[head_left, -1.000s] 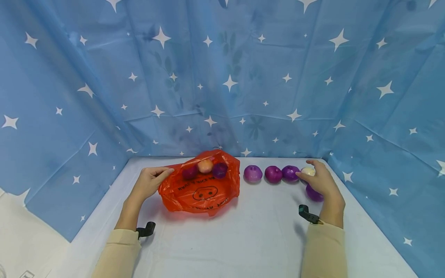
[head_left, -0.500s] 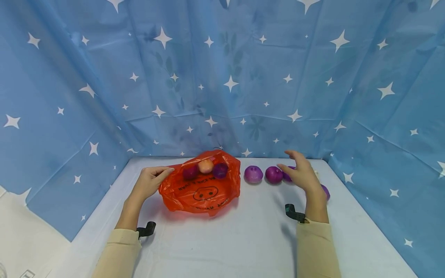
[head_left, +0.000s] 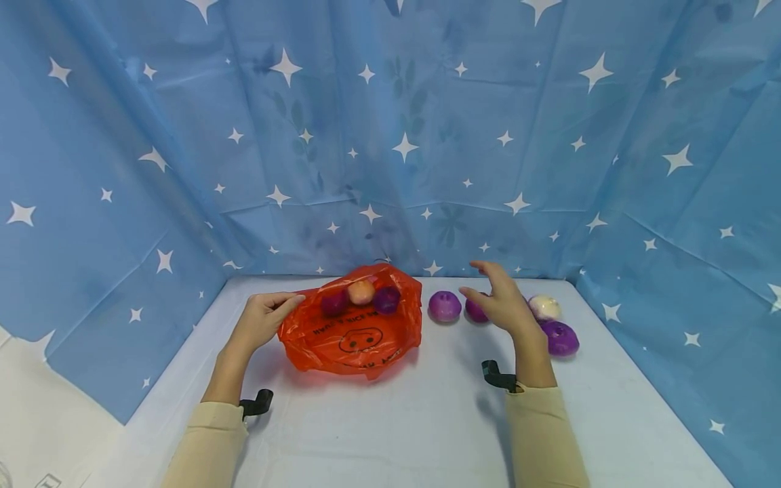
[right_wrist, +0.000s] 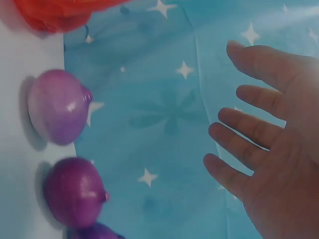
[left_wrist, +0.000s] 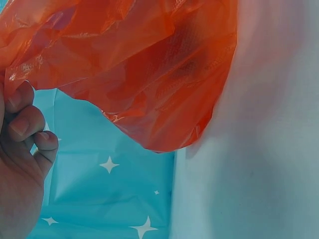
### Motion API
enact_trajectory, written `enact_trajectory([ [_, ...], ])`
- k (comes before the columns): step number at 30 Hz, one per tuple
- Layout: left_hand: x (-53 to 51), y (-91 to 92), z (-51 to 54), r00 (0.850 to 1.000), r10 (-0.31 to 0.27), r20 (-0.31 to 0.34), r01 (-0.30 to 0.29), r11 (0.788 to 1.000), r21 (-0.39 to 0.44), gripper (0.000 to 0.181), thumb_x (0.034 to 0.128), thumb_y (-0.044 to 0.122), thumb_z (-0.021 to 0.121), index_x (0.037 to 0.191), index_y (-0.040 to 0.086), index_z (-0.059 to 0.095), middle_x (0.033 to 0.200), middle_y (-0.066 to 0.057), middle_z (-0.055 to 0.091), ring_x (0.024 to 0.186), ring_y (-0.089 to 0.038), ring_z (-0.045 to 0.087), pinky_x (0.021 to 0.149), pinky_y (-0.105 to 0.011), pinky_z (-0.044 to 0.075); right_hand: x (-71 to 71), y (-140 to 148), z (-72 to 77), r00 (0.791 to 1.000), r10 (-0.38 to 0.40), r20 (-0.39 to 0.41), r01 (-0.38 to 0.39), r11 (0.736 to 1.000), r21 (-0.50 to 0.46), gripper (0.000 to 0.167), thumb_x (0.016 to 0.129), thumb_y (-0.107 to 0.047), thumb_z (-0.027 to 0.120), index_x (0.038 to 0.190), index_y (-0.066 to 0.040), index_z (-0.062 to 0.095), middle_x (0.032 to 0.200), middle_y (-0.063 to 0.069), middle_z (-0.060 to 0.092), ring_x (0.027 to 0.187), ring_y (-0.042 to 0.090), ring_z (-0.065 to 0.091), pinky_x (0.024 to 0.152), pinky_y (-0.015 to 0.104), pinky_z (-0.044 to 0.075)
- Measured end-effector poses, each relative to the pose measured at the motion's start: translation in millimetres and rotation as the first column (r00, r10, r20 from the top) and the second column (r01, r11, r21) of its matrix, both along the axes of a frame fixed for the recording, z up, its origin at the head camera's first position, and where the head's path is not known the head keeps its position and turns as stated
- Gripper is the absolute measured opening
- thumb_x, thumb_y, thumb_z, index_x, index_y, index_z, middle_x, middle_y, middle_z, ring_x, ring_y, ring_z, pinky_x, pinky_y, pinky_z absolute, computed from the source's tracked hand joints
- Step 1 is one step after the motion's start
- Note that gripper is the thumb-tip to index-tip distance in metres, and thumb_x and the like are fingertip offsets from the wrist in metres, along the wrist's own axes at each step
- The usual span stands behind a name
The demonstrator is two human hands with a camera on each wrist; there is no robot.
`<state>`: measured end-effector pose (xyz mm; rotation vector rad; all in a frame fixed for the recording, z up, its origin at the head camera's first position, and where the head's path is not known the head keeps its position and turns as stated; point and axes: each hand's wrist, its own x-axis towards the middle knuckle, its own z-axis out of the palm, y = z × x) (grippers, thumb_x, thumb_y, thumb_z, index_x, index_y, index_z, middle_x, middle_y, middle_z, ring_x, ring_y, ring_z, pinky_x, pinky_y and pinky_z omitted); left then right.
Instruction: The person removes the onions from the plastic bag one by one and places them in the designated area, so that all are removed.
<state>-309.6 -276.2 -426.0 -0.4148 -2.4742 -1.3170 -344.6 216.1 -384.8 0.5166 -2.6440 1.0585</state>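
My left hand pinches the left edge of a translucent red plastic bag printed with a pig face. In the left wrist view, the curled fingers grip the bag's rim. Two dark purple round pieces and an orange one show inside the bag. My right hand hovers, fingers spread and holding nothing, near a dark magenta round piece with a short stub. Left of that lies a lighter purple piece. The hand partly hides the row.
A cream-white round piece and a purple one lie right of my right forearm. The pieces rest on a white tabletop. Blue star-patterned curtains wall off the back and both sides.
My right hand has moved left from beside the cream-white piece, uncovering it and the purple piece near it. My left hand and the bag stay put.
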Motion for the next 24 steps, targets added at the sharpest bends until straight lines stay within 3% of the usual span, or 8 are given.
enact_trajectory([
  [11,-0.2,2.9,0.5,1.0,-0.01,0.007,0.01,1.0,0.003,0.027,0.1046,0.019,0.065,0.119,0.001,0.077,0.097,-0.019,0.078,0.07,-0.012,0.069,0.065,-0.023,0.059,2.7,-33,1.1,0.997,0.071,-0.029,-0.071,0.997,-0.015,0.066,0.098,-0.029,0.074,0.155,-0.014,0.045,0.159,0.015,0.045,0.144,0.039,0.045,0.108,0.063,0.047],
  [18,-1.3,0.0,-0.5,1.0,-0.003,0.009,0.002,1.0,0.013,0.027,0.1029,0.03,0.068,0.117,0.011,0.08,0.095,-0.01,0.08,0.07,-0.012,0.068,0.065,-0.024,0.058,2.5,-43,-1.3,0.992,0.099,-0.081,-0.099,0.995,-0.001,0.064,0.098,-0.031,0.074,0.153,-0.011,0.048,0.155,0.013,0.049,0.142,0.037,0.048,0.112,0.062,0.044],
  [24,0.6,2.7,1.8,1.0,0.003,-0.002,-0.003,1.0,0.004,0.026,0.1038,0.027,0.067,0.117,0.009,0.08,0.095,-0.012,0.079,0.069,-0.014,0.066,0.062,-0.024,0.057,4.2,-52,-3.7,0.991,0.112,-0.079,-0.113,0.994,-0.001,0.064,0.097,-0.034,0.075,0.153,-0.015,0.05,0.154,0.011,0.051,0.142,0.035,0.049,0.111,0.06,0.045],
])
